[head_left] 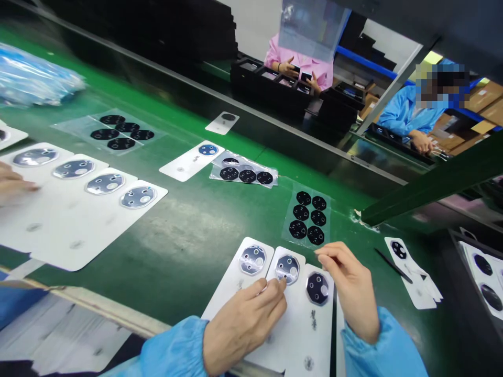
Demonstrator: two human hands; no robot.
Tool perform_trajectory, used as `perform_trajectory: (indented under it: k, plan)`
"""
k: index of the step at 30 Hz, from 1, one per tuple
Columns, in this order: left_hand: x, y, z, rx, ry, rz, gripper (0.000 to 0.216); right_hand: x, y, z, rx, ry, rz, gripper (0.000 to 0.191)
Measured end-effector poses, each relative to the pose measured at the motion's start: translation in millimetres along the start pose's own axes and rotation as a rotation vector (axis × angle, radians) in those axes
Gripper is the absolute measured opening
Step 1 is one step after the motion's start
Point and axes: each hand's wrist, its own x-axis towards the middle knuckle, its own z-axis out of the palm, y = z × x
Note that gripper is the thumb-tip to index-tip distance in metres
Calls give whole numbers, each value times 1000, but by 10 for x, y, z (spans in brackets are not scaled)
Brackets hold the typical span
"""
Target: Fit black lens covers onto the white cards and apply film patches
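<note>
Three white phone back panels point(320, 335) lie side by side in front of me, each with a dark octagonal camera plate near its top. My left hand point(245, 324) rests over the left and middle panels. Its curled fingertips touch the lower edge of the middle camera plate point(288, 266); anything between them is hidden. Just above the right panel, my right hand point(351, 288) is raised with thumb and index finger pinched; a tiny dark bit shows at their tips, too small to name. Beyond it lies a clear sheet of black octagonal stickers point(301, 213).
More panels point(94, 220) lie at left beside another person's hand point(13, 183). Other sticker sheets point(243, 172) and a plastic-wrapped bundle point(35, 76) sit farther back. Black tweezers point(393, 264) lie right, near a green post point(432, 180). Two co-workers sit across the bench.
</note>
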Motion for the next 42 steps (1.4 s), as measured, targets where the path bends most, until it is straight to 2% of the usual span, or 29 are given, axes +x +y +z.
perform_trajectory:
  k: [3,6,10,16,20,23,26,30,35,42]
  plan:
    - [1,11,-11,-18,15,-18,35,8,85,-109,248,-75,203,17]
    - [10,11,-40,-53,39,-44,35,6,155,-138,420,-123,288,28]
    - [36,-49,-100,-103,76,-69,36,6,147,-143,473,-73,261,23]
    - [39,-171,-93,-89,-23,-78,34,-31,79,-78,307,-19,263,27]
    - [18,-171,-42,-75,-59,-83,37,-40,66,-33,196,33,178,21]
    - [16,-159,-26,-66,-41,-84,36,-29,83,-17,280,0,146,15]
    - [18,-153,-26,-50,-29,-77,35,-23,110,4,371,-5,190,15]
    - [11,-152,-33,-43,-42,-75,34,-37,137,54,448,-61,226,29]
    - [4,-150,-28,-34,-59,-79,38,-38,124,161,198,-150,292,17]
    - [7,-126,4,20,-103,-80,35,-18,50,390,-214,-66,-5,17]
